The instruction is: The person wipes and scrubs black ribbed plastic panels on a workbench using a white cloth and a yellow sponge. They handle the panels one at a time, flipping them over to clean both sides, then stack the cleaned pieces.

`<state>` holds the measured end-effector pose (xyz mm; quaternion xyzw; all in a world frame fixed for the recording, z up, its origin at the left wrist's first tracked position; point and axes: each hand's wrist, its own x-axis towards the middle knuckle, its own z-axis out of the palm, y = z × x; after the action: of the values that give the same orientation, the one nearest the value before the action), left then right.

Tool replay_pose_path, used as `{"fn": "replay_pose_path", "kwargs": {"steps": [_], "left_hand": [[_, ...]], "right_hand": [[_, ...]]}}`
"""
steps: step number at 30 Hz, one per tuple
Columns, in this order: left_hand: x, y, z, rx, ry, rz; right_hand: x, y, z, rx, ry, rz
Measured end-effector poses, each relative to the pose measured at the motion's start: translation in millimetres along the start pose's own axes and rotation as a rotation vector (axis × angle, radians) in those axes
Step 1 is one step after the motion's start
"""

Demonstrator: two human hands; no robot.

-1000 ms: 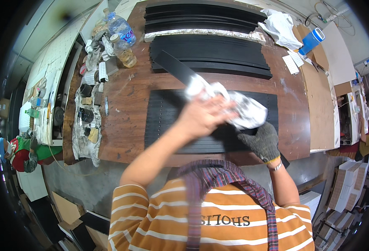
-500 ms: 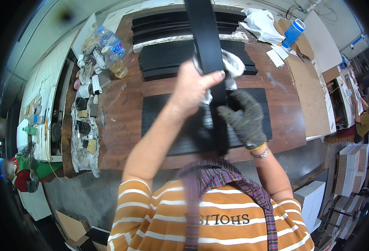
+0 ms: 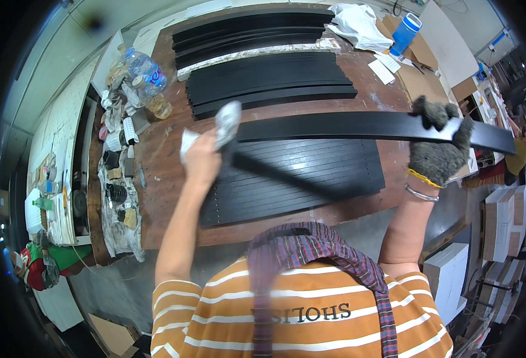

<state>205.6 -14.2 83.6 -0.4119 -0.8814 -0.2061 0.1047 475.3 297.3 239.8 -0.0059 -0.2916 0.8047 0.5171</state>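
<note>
My right hand (image 3: 435,154), in a grey knit glove with a yellow cuff edge, grips a long black board (image 3: 325,126) near its right end. The board is held level above the table, crosswise in front of me. At its left end my bare left hand (image 3: 202,160) is closed on a white cloth (image 3: 228,122), which is pressed against or just beside the board's tip; the exact contact is blurred. Beneath the board, black slats (image 3: 299,179) lie side by side on the brown table (image 3: 164,209), a dark shadow crossing them.
Behind the slats lie two groups of black boards, a nearer stack (image 3: 269,77) and a farther one (image 3: 251,33). Plastic bottles (image 3: 147,68) and rags stand at the left. A white bag (image 3: 361,28) and blue tumbler (image 3: 406,34) sit far right. Another person is at the right edge.
The board has swung from upright to crosswise. My right hand has moved right to grip it near that end, while my left hand has gone left with the cloth.
</note>
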Motion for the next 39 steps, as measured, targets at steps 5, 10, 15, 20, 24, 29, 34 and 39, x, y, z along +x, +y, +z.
{"fn": "replay_pose_path", "kwargs": {"steps": [5,10,15,20,24,29,34,39], "left_hand": [[22.6,48.1,-51.5,-0.633,0.217,-0.085],[46.4,196.0,-58.6,-0.471,0.087,0.657],[9.2,112.5,-31.0,-0.347,-0.046,0.455],[-0.6,43.3,-57.0,-0.495,-0.146,-0.209],[16.8,110.0,-63.9,-0.234,0.111,0.298],[17.9,118.6,-36.2,-0.202,-0.15,0.313],[5.9,54.0,-37.3,-0.045,-0.054,0.37],[11.2,72.9,-45.9,-0.099,-0.084,0.604]], "right_hand": [[-7.5,13.2,-10.0,0.021,-0.07,0.001],[-18.9,51.4,-12.2,-0.048,0.229,0.177],[-3.7,10.6,-39.7,0.086,-0.004,0.118],[-2.0,-7.1,-45.6,-0.014,-0.147,0.051],[-11.8,35.8,-35.1,0.028,-0.101,0.1],[-33.1,55.7,-21.3,-0.078,0.023,0.458],[-75.5,22.6,6.5,-1.266,-0.532,0.8],[-70.6,41.7,6.7,-1.967,-1.08,0.126]]}}
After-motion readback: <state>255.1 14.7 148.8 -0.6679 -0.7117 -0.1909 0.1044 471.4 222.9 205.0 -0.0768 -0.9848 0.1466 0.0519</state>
